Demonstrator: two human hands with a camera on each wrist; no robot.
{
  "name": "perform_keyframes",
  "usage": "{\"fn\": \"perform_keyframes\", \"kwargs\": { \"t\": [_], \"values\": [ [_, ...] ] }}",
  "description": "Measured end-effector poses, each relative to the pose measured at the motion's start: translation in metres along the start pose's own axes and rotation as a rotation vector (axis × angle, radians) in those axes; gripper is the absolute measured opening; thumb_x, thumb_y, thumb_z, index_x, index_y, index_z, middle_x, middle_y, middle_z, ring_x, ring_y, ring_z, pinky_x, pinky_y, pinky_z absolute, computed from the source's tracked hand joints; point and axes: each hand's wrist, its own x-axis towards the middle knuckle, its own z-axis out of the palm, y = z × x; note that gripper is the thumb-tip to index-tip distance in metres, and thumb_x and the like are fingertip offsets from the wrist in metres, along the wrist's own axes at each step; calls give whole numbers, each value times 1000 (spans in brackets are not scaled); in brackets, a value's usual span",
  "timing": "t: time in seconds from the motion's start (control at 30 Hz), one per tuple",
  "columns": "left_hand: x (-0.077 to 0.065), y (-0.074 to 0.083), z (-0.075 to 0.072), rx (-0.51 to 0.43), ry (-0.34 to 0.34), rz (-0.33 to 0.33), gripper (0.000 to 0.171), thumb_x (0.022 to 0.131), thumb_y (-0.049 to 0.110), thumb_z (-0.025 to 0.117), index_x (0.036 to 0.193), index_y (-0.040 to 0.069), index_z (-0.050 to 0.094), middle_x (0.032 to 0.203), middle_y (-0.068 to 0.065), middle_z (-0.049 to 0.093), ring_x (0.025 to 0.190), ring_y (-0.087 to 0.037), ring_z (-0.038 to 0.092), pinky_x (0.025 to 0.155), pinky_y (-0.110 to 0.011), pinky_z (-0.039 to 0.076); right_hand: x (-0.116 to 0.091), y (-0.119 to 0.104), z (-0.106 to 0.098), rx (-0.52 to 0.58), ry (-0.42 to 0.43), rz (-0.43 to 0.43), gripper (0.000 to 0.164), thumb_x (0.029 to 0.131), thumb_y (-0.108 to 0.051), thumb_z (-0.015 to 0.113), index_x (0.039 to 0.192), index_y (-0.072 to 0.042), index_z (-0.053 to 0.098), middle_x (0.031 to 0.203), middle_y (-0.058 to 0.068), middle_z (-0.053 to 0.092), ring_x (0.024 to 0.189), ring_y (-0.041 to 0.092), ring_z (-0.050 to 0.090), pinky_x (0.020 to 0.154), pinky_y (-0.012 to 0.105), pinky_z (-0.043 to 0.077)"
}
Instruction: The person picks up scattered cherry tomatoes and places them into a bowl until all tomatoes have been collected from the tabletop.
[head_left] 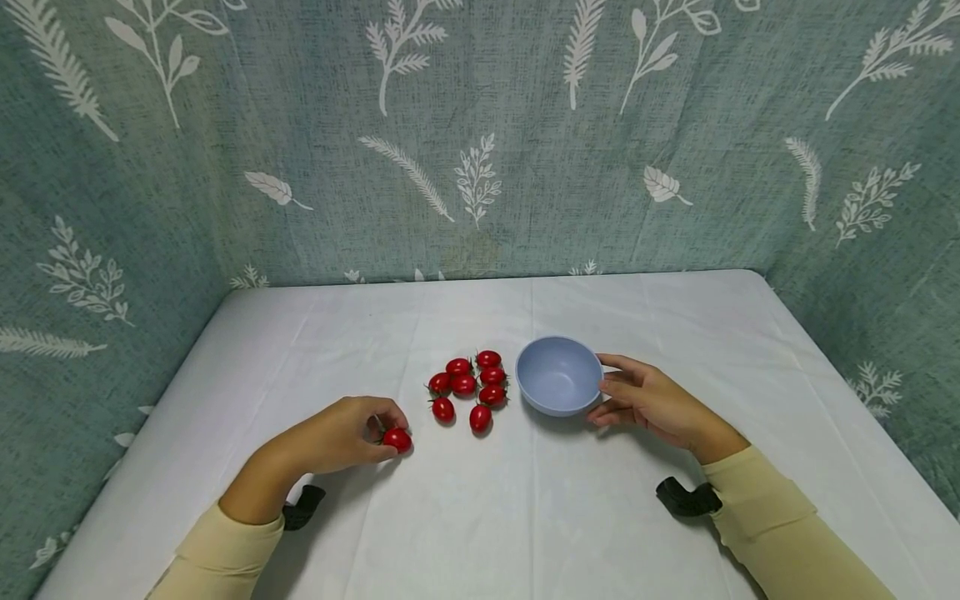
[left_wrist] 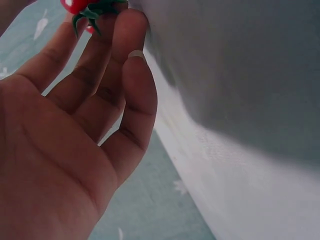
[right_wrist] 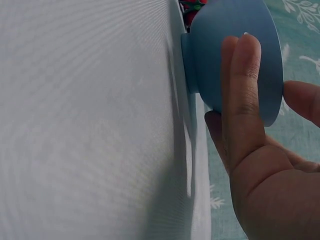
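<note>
My left hand [head_left: 348, 433] pinches a red cherry tomato [head_left: 397, 440] between thumb and fingertips, close to the tablecloth. In the left wrist view the tomato [left_wrist: 77, 5] shows its green leafy stem at the top, partly cut off by the frame. To its right, several more cherry tomatoes [head_left: 464, 386] lie in a loose cluster. A light blue bowl [head_left: 558, 379] stands upright just right of that cluster, and its inside holds nothing. My right hand [head_left: 648, 404] rests against the bowl's right side; in the right wrist view its fingers [right_wrist: 245, 95] lie straight along the outer wall.
White cloth covers the table [head_left: 450, 533]. Behind it and at both sides hangs a green curtain [head_left: 322, 100] with white leaf prints. Black straps [head_left: 686, 497] show at both wrists, below the beige sleeves [head_left: 780, 517].
</note>
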Motion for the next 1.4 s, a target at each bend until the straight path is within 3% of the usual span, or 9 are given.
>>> {"fn": "perform_keyframes", "kwargs": {
  "t": [0.37,0.67,0.93,1.1,1.23,1.4],
  "values": [
    [9,11,-6,16,35,72,24,85,17,79,106,17,68,94,8,66,86,-12,59,68,-23,49,3,-2,0,-1,0,-2,71,104,-15,53,159,-1,11,153,34,27,94,20,73,85,33,59],
    [17,19,-7,14,53,122,22,85,20,79,105,19,69,95,9,67,87,-12,60,70,-23,49,4,-2,1,-15,7,1,71,104,-16,53,159,-1,11,145,35,36,94,20,73,85,33,59],
    [23,27,-6,14,57,114,24,86,19,78,108,19,69,97,9,67,90,-12,59,70,-25,50,2,1,1,-16,10,-9,70,104,-15,53,159,0,12,151,37,29,94,19,73,85,33,59],
    [28,33,-7,19,64,140,23,86,19,78,107,18,69,97,10,67,90,-12,60,72,-26,50,1,2,0,-24,16,-3,70,104,-17,55,159,0,14,143,35,39,93,20,73,85,34,59],
    [33,38,-6,27,76,146,24,86,21,79,108,21,69,97,12,67,91,-10,60,77,-28,50,0,3,-2,-27,12,24,72,104,-20,55,159,-1,13,132,25,50,95,22,73,84,39,59],
    [39,44,-5,17,73,142,26,86,23,78,110,21,69,98,12,66,92,-11,59,77,-29,50,0,4,-2,-40,14,52,73,105,-24,54,159,-1,11,133,21,52,102,23,72,85,40,59]
  ]
}}
